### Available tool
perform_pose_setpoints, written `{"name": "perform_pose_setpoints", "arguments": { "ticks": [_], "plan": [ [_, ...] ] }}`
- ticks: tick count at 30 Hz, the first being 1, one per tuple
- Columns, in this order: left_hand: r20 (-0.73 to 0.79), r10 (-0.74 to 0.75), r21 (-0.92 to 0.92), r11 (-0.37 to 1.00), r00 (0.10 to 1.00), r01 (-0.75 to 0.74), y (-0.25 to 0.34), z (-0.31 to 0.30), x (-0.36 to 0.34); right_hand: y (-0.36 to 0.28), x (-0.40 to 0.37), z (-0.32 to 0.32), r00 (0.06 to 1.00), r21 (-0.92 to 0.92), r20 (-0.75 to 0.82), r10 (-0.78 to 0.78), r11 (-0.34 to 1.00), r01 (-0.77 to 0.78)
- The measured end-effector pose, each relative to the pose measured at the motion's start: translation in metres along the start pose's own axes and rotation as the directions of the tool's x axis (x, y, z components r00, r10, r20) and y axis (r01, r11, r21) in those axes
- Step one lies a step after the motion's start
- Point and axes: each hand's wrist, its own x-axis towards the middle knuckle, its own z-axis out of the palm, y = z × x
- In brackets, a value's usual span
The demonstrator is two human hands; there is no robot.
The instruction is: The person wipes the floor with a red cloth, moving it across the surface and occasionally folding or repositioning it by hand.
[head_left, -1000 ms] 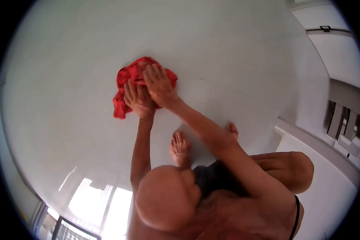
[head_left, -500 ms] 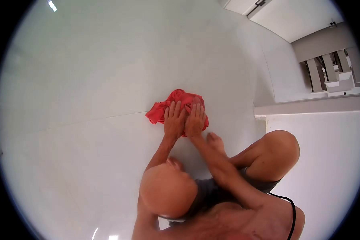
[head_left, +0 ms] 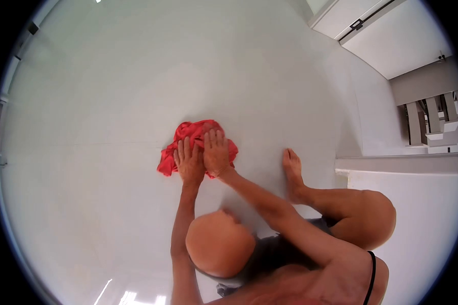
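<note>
We press our left hand (head_left: 190, 163) and right hand (head_left: 217, 155) side by side, flat with fingers spread, on the crumpled red cloth (head_left: 189, 132) on the white tiled floor (head_left: 86, 101). The cloth was just beside our bare foot (head_left: 291, 170) a moment ago and now lies well apart from it, so the wiping stroke is sweeping outward.

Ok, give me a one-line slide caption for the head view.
Left hand and right hand press a crumpled red cloth on the white floor.

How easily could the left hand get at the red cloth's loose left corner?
Probably yes, easily: the left hand rests flat on the red cloth, and that corner lies right beside it with nothing between.
</note>
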Motion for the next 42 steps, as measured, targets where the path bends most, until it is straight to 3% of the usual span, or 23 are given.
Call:
{"name": "perform_pose_setpoints", "arguments": {
  "ticks": [6, 9, 12, 13, 15, 16, 18, 19, 23, 25, 26, 28, 30, 32, 34, 37, 42],
  "plan": [
    [0.079, -0.04, 0.061, 0.998, 0.996, 0.035, -0.012, -0.01, 0.005, -0.002, 0.025, -0.019, 0.969, -0.117, 0.073, -0.238, 0.962, 0.245],
    [0.256, -0.015, 0.02, 1.0, 0.967, 0.01, -0.007, -0.029, 0.018, 0.012, 0.038, -0.045, 0.912, -0.175, 0.19, -0.363, 0.902, 0.395],
    [0.387, 0.002, 0.001, 1.0, 0.922, -0.002, -0.008, -0.041, 0.029, 0.014, 0.047, -0.058, 0.884, -0.19, 0.275, -0.379, 0.88, 0.436],
    [0.403, 0.021, -0.013, 1.0, 0.915, -0.017, -0.007, -0.042, 0.03, 0.014, 0.057, -0.069, 0.803, -0.091, 0.478, -0.354, 0.89, 0.447],
    [0.397, 0.131, -0.037, 0.991, 0.908, -0.126, -0.009, -0.045, 0.029, 0.017, 0.101, -0.118, 0.515, 0.079, 0.802, -0.304, 0.907, 0.413],
    [0.387, 0.157, -0.038, 0.987, 0.909, -0.154, -0.007, -0.05, 0.026, 0.014, 0.119, -0.155, 0.412, 0.116, 0.859, -0.305, 0.899, 0.423],
    [0.389, 0.201, -0.032, 0.978, 0.899, -0.205, -0.002, -0.062, 0.022, 0.026, 0.146, -0.198, 0.292, 0.109, 0.911, -0.292, 0.852, 0.511],
    [0.408, 0.207, -0.016, 0.975, 0.889, -0.22, 0.001, -0.067, 0.021, 0.043, 0.155, -0.21, 0.283, 0.066, 0.916, -0.284, 0.803, 0.592],
    [0.543, 0.198, -0.078, 0.979, 0.816, -0.186, 0.002, -0.081, 0.031, 0.11, 0.154, -0.293, 0.534, -0.14, 0.73, -0.426, 0.672, 0.727],
    [0.65, 0.205, -0.128, 0.979, 0.732, -0.16, -0.004, -0.095, 0.043, 0.128, 0.122, -0.272, 0.675, -0.01, 0.625, -0.392, 0.861, 0.509],
    [0.683, 0.271, -0.096, 0.954, 0.679, -0.284, -0.012, -0.091, 0.05, 0.134, 0.105, -0.249, 0.738, 0.076, 0.574, -0.355, 0.92, 0.384],
    [0.769, 0.38, -0.065, 0.846, 0.513, -0.53, -0.029, -0.075, 0.059, 0.126, 0.065, -0.193, 0.826, 0.143, 0.364, -0.431, 0.902, 0.407],
    [0.713, 0.336, -0.048, 0.899, 0.615, -0.435, -0.038, -0.064, 0.049, 0.092, 0.05, -0.144, 0.885, 0.428, 0.256, -0.389, 0.866, 0.257],
    [0.629, 0.272, -0.049, 0.949, 0.728, -0.312, -0.025, -0.064, 0.036, 0.06, 0.042, -0.11, 0.903, 0.463, 0.141, -0.406, 0.833, 0.302],
    [0.511, 0.146, -0.046, 0.989, 0.847, -0.143, 0.007, -0.076, 0.03, 0.041, 0.028, -0.097, 0.92, 0.35, 0.111, -0.377, 0.881, 0.319],
    [0.389, 0.037, 0.034, 0.998, 0.921, -0.055, 0.042, -0.071, 0.018, 0.052, 0.019, -0.1, 0.9, 0.251, 0.022, -0.436, 0.873, 0.417],
    [0.246, -0.137, 0.083, 0.989, 0.959, 0.12, 0.077, -0.05, 0.031, 0.083, 0.044, -0.122, 0.873, 0.23, 0.057, -0.485, 0.857, 0.461]
  ]
}}
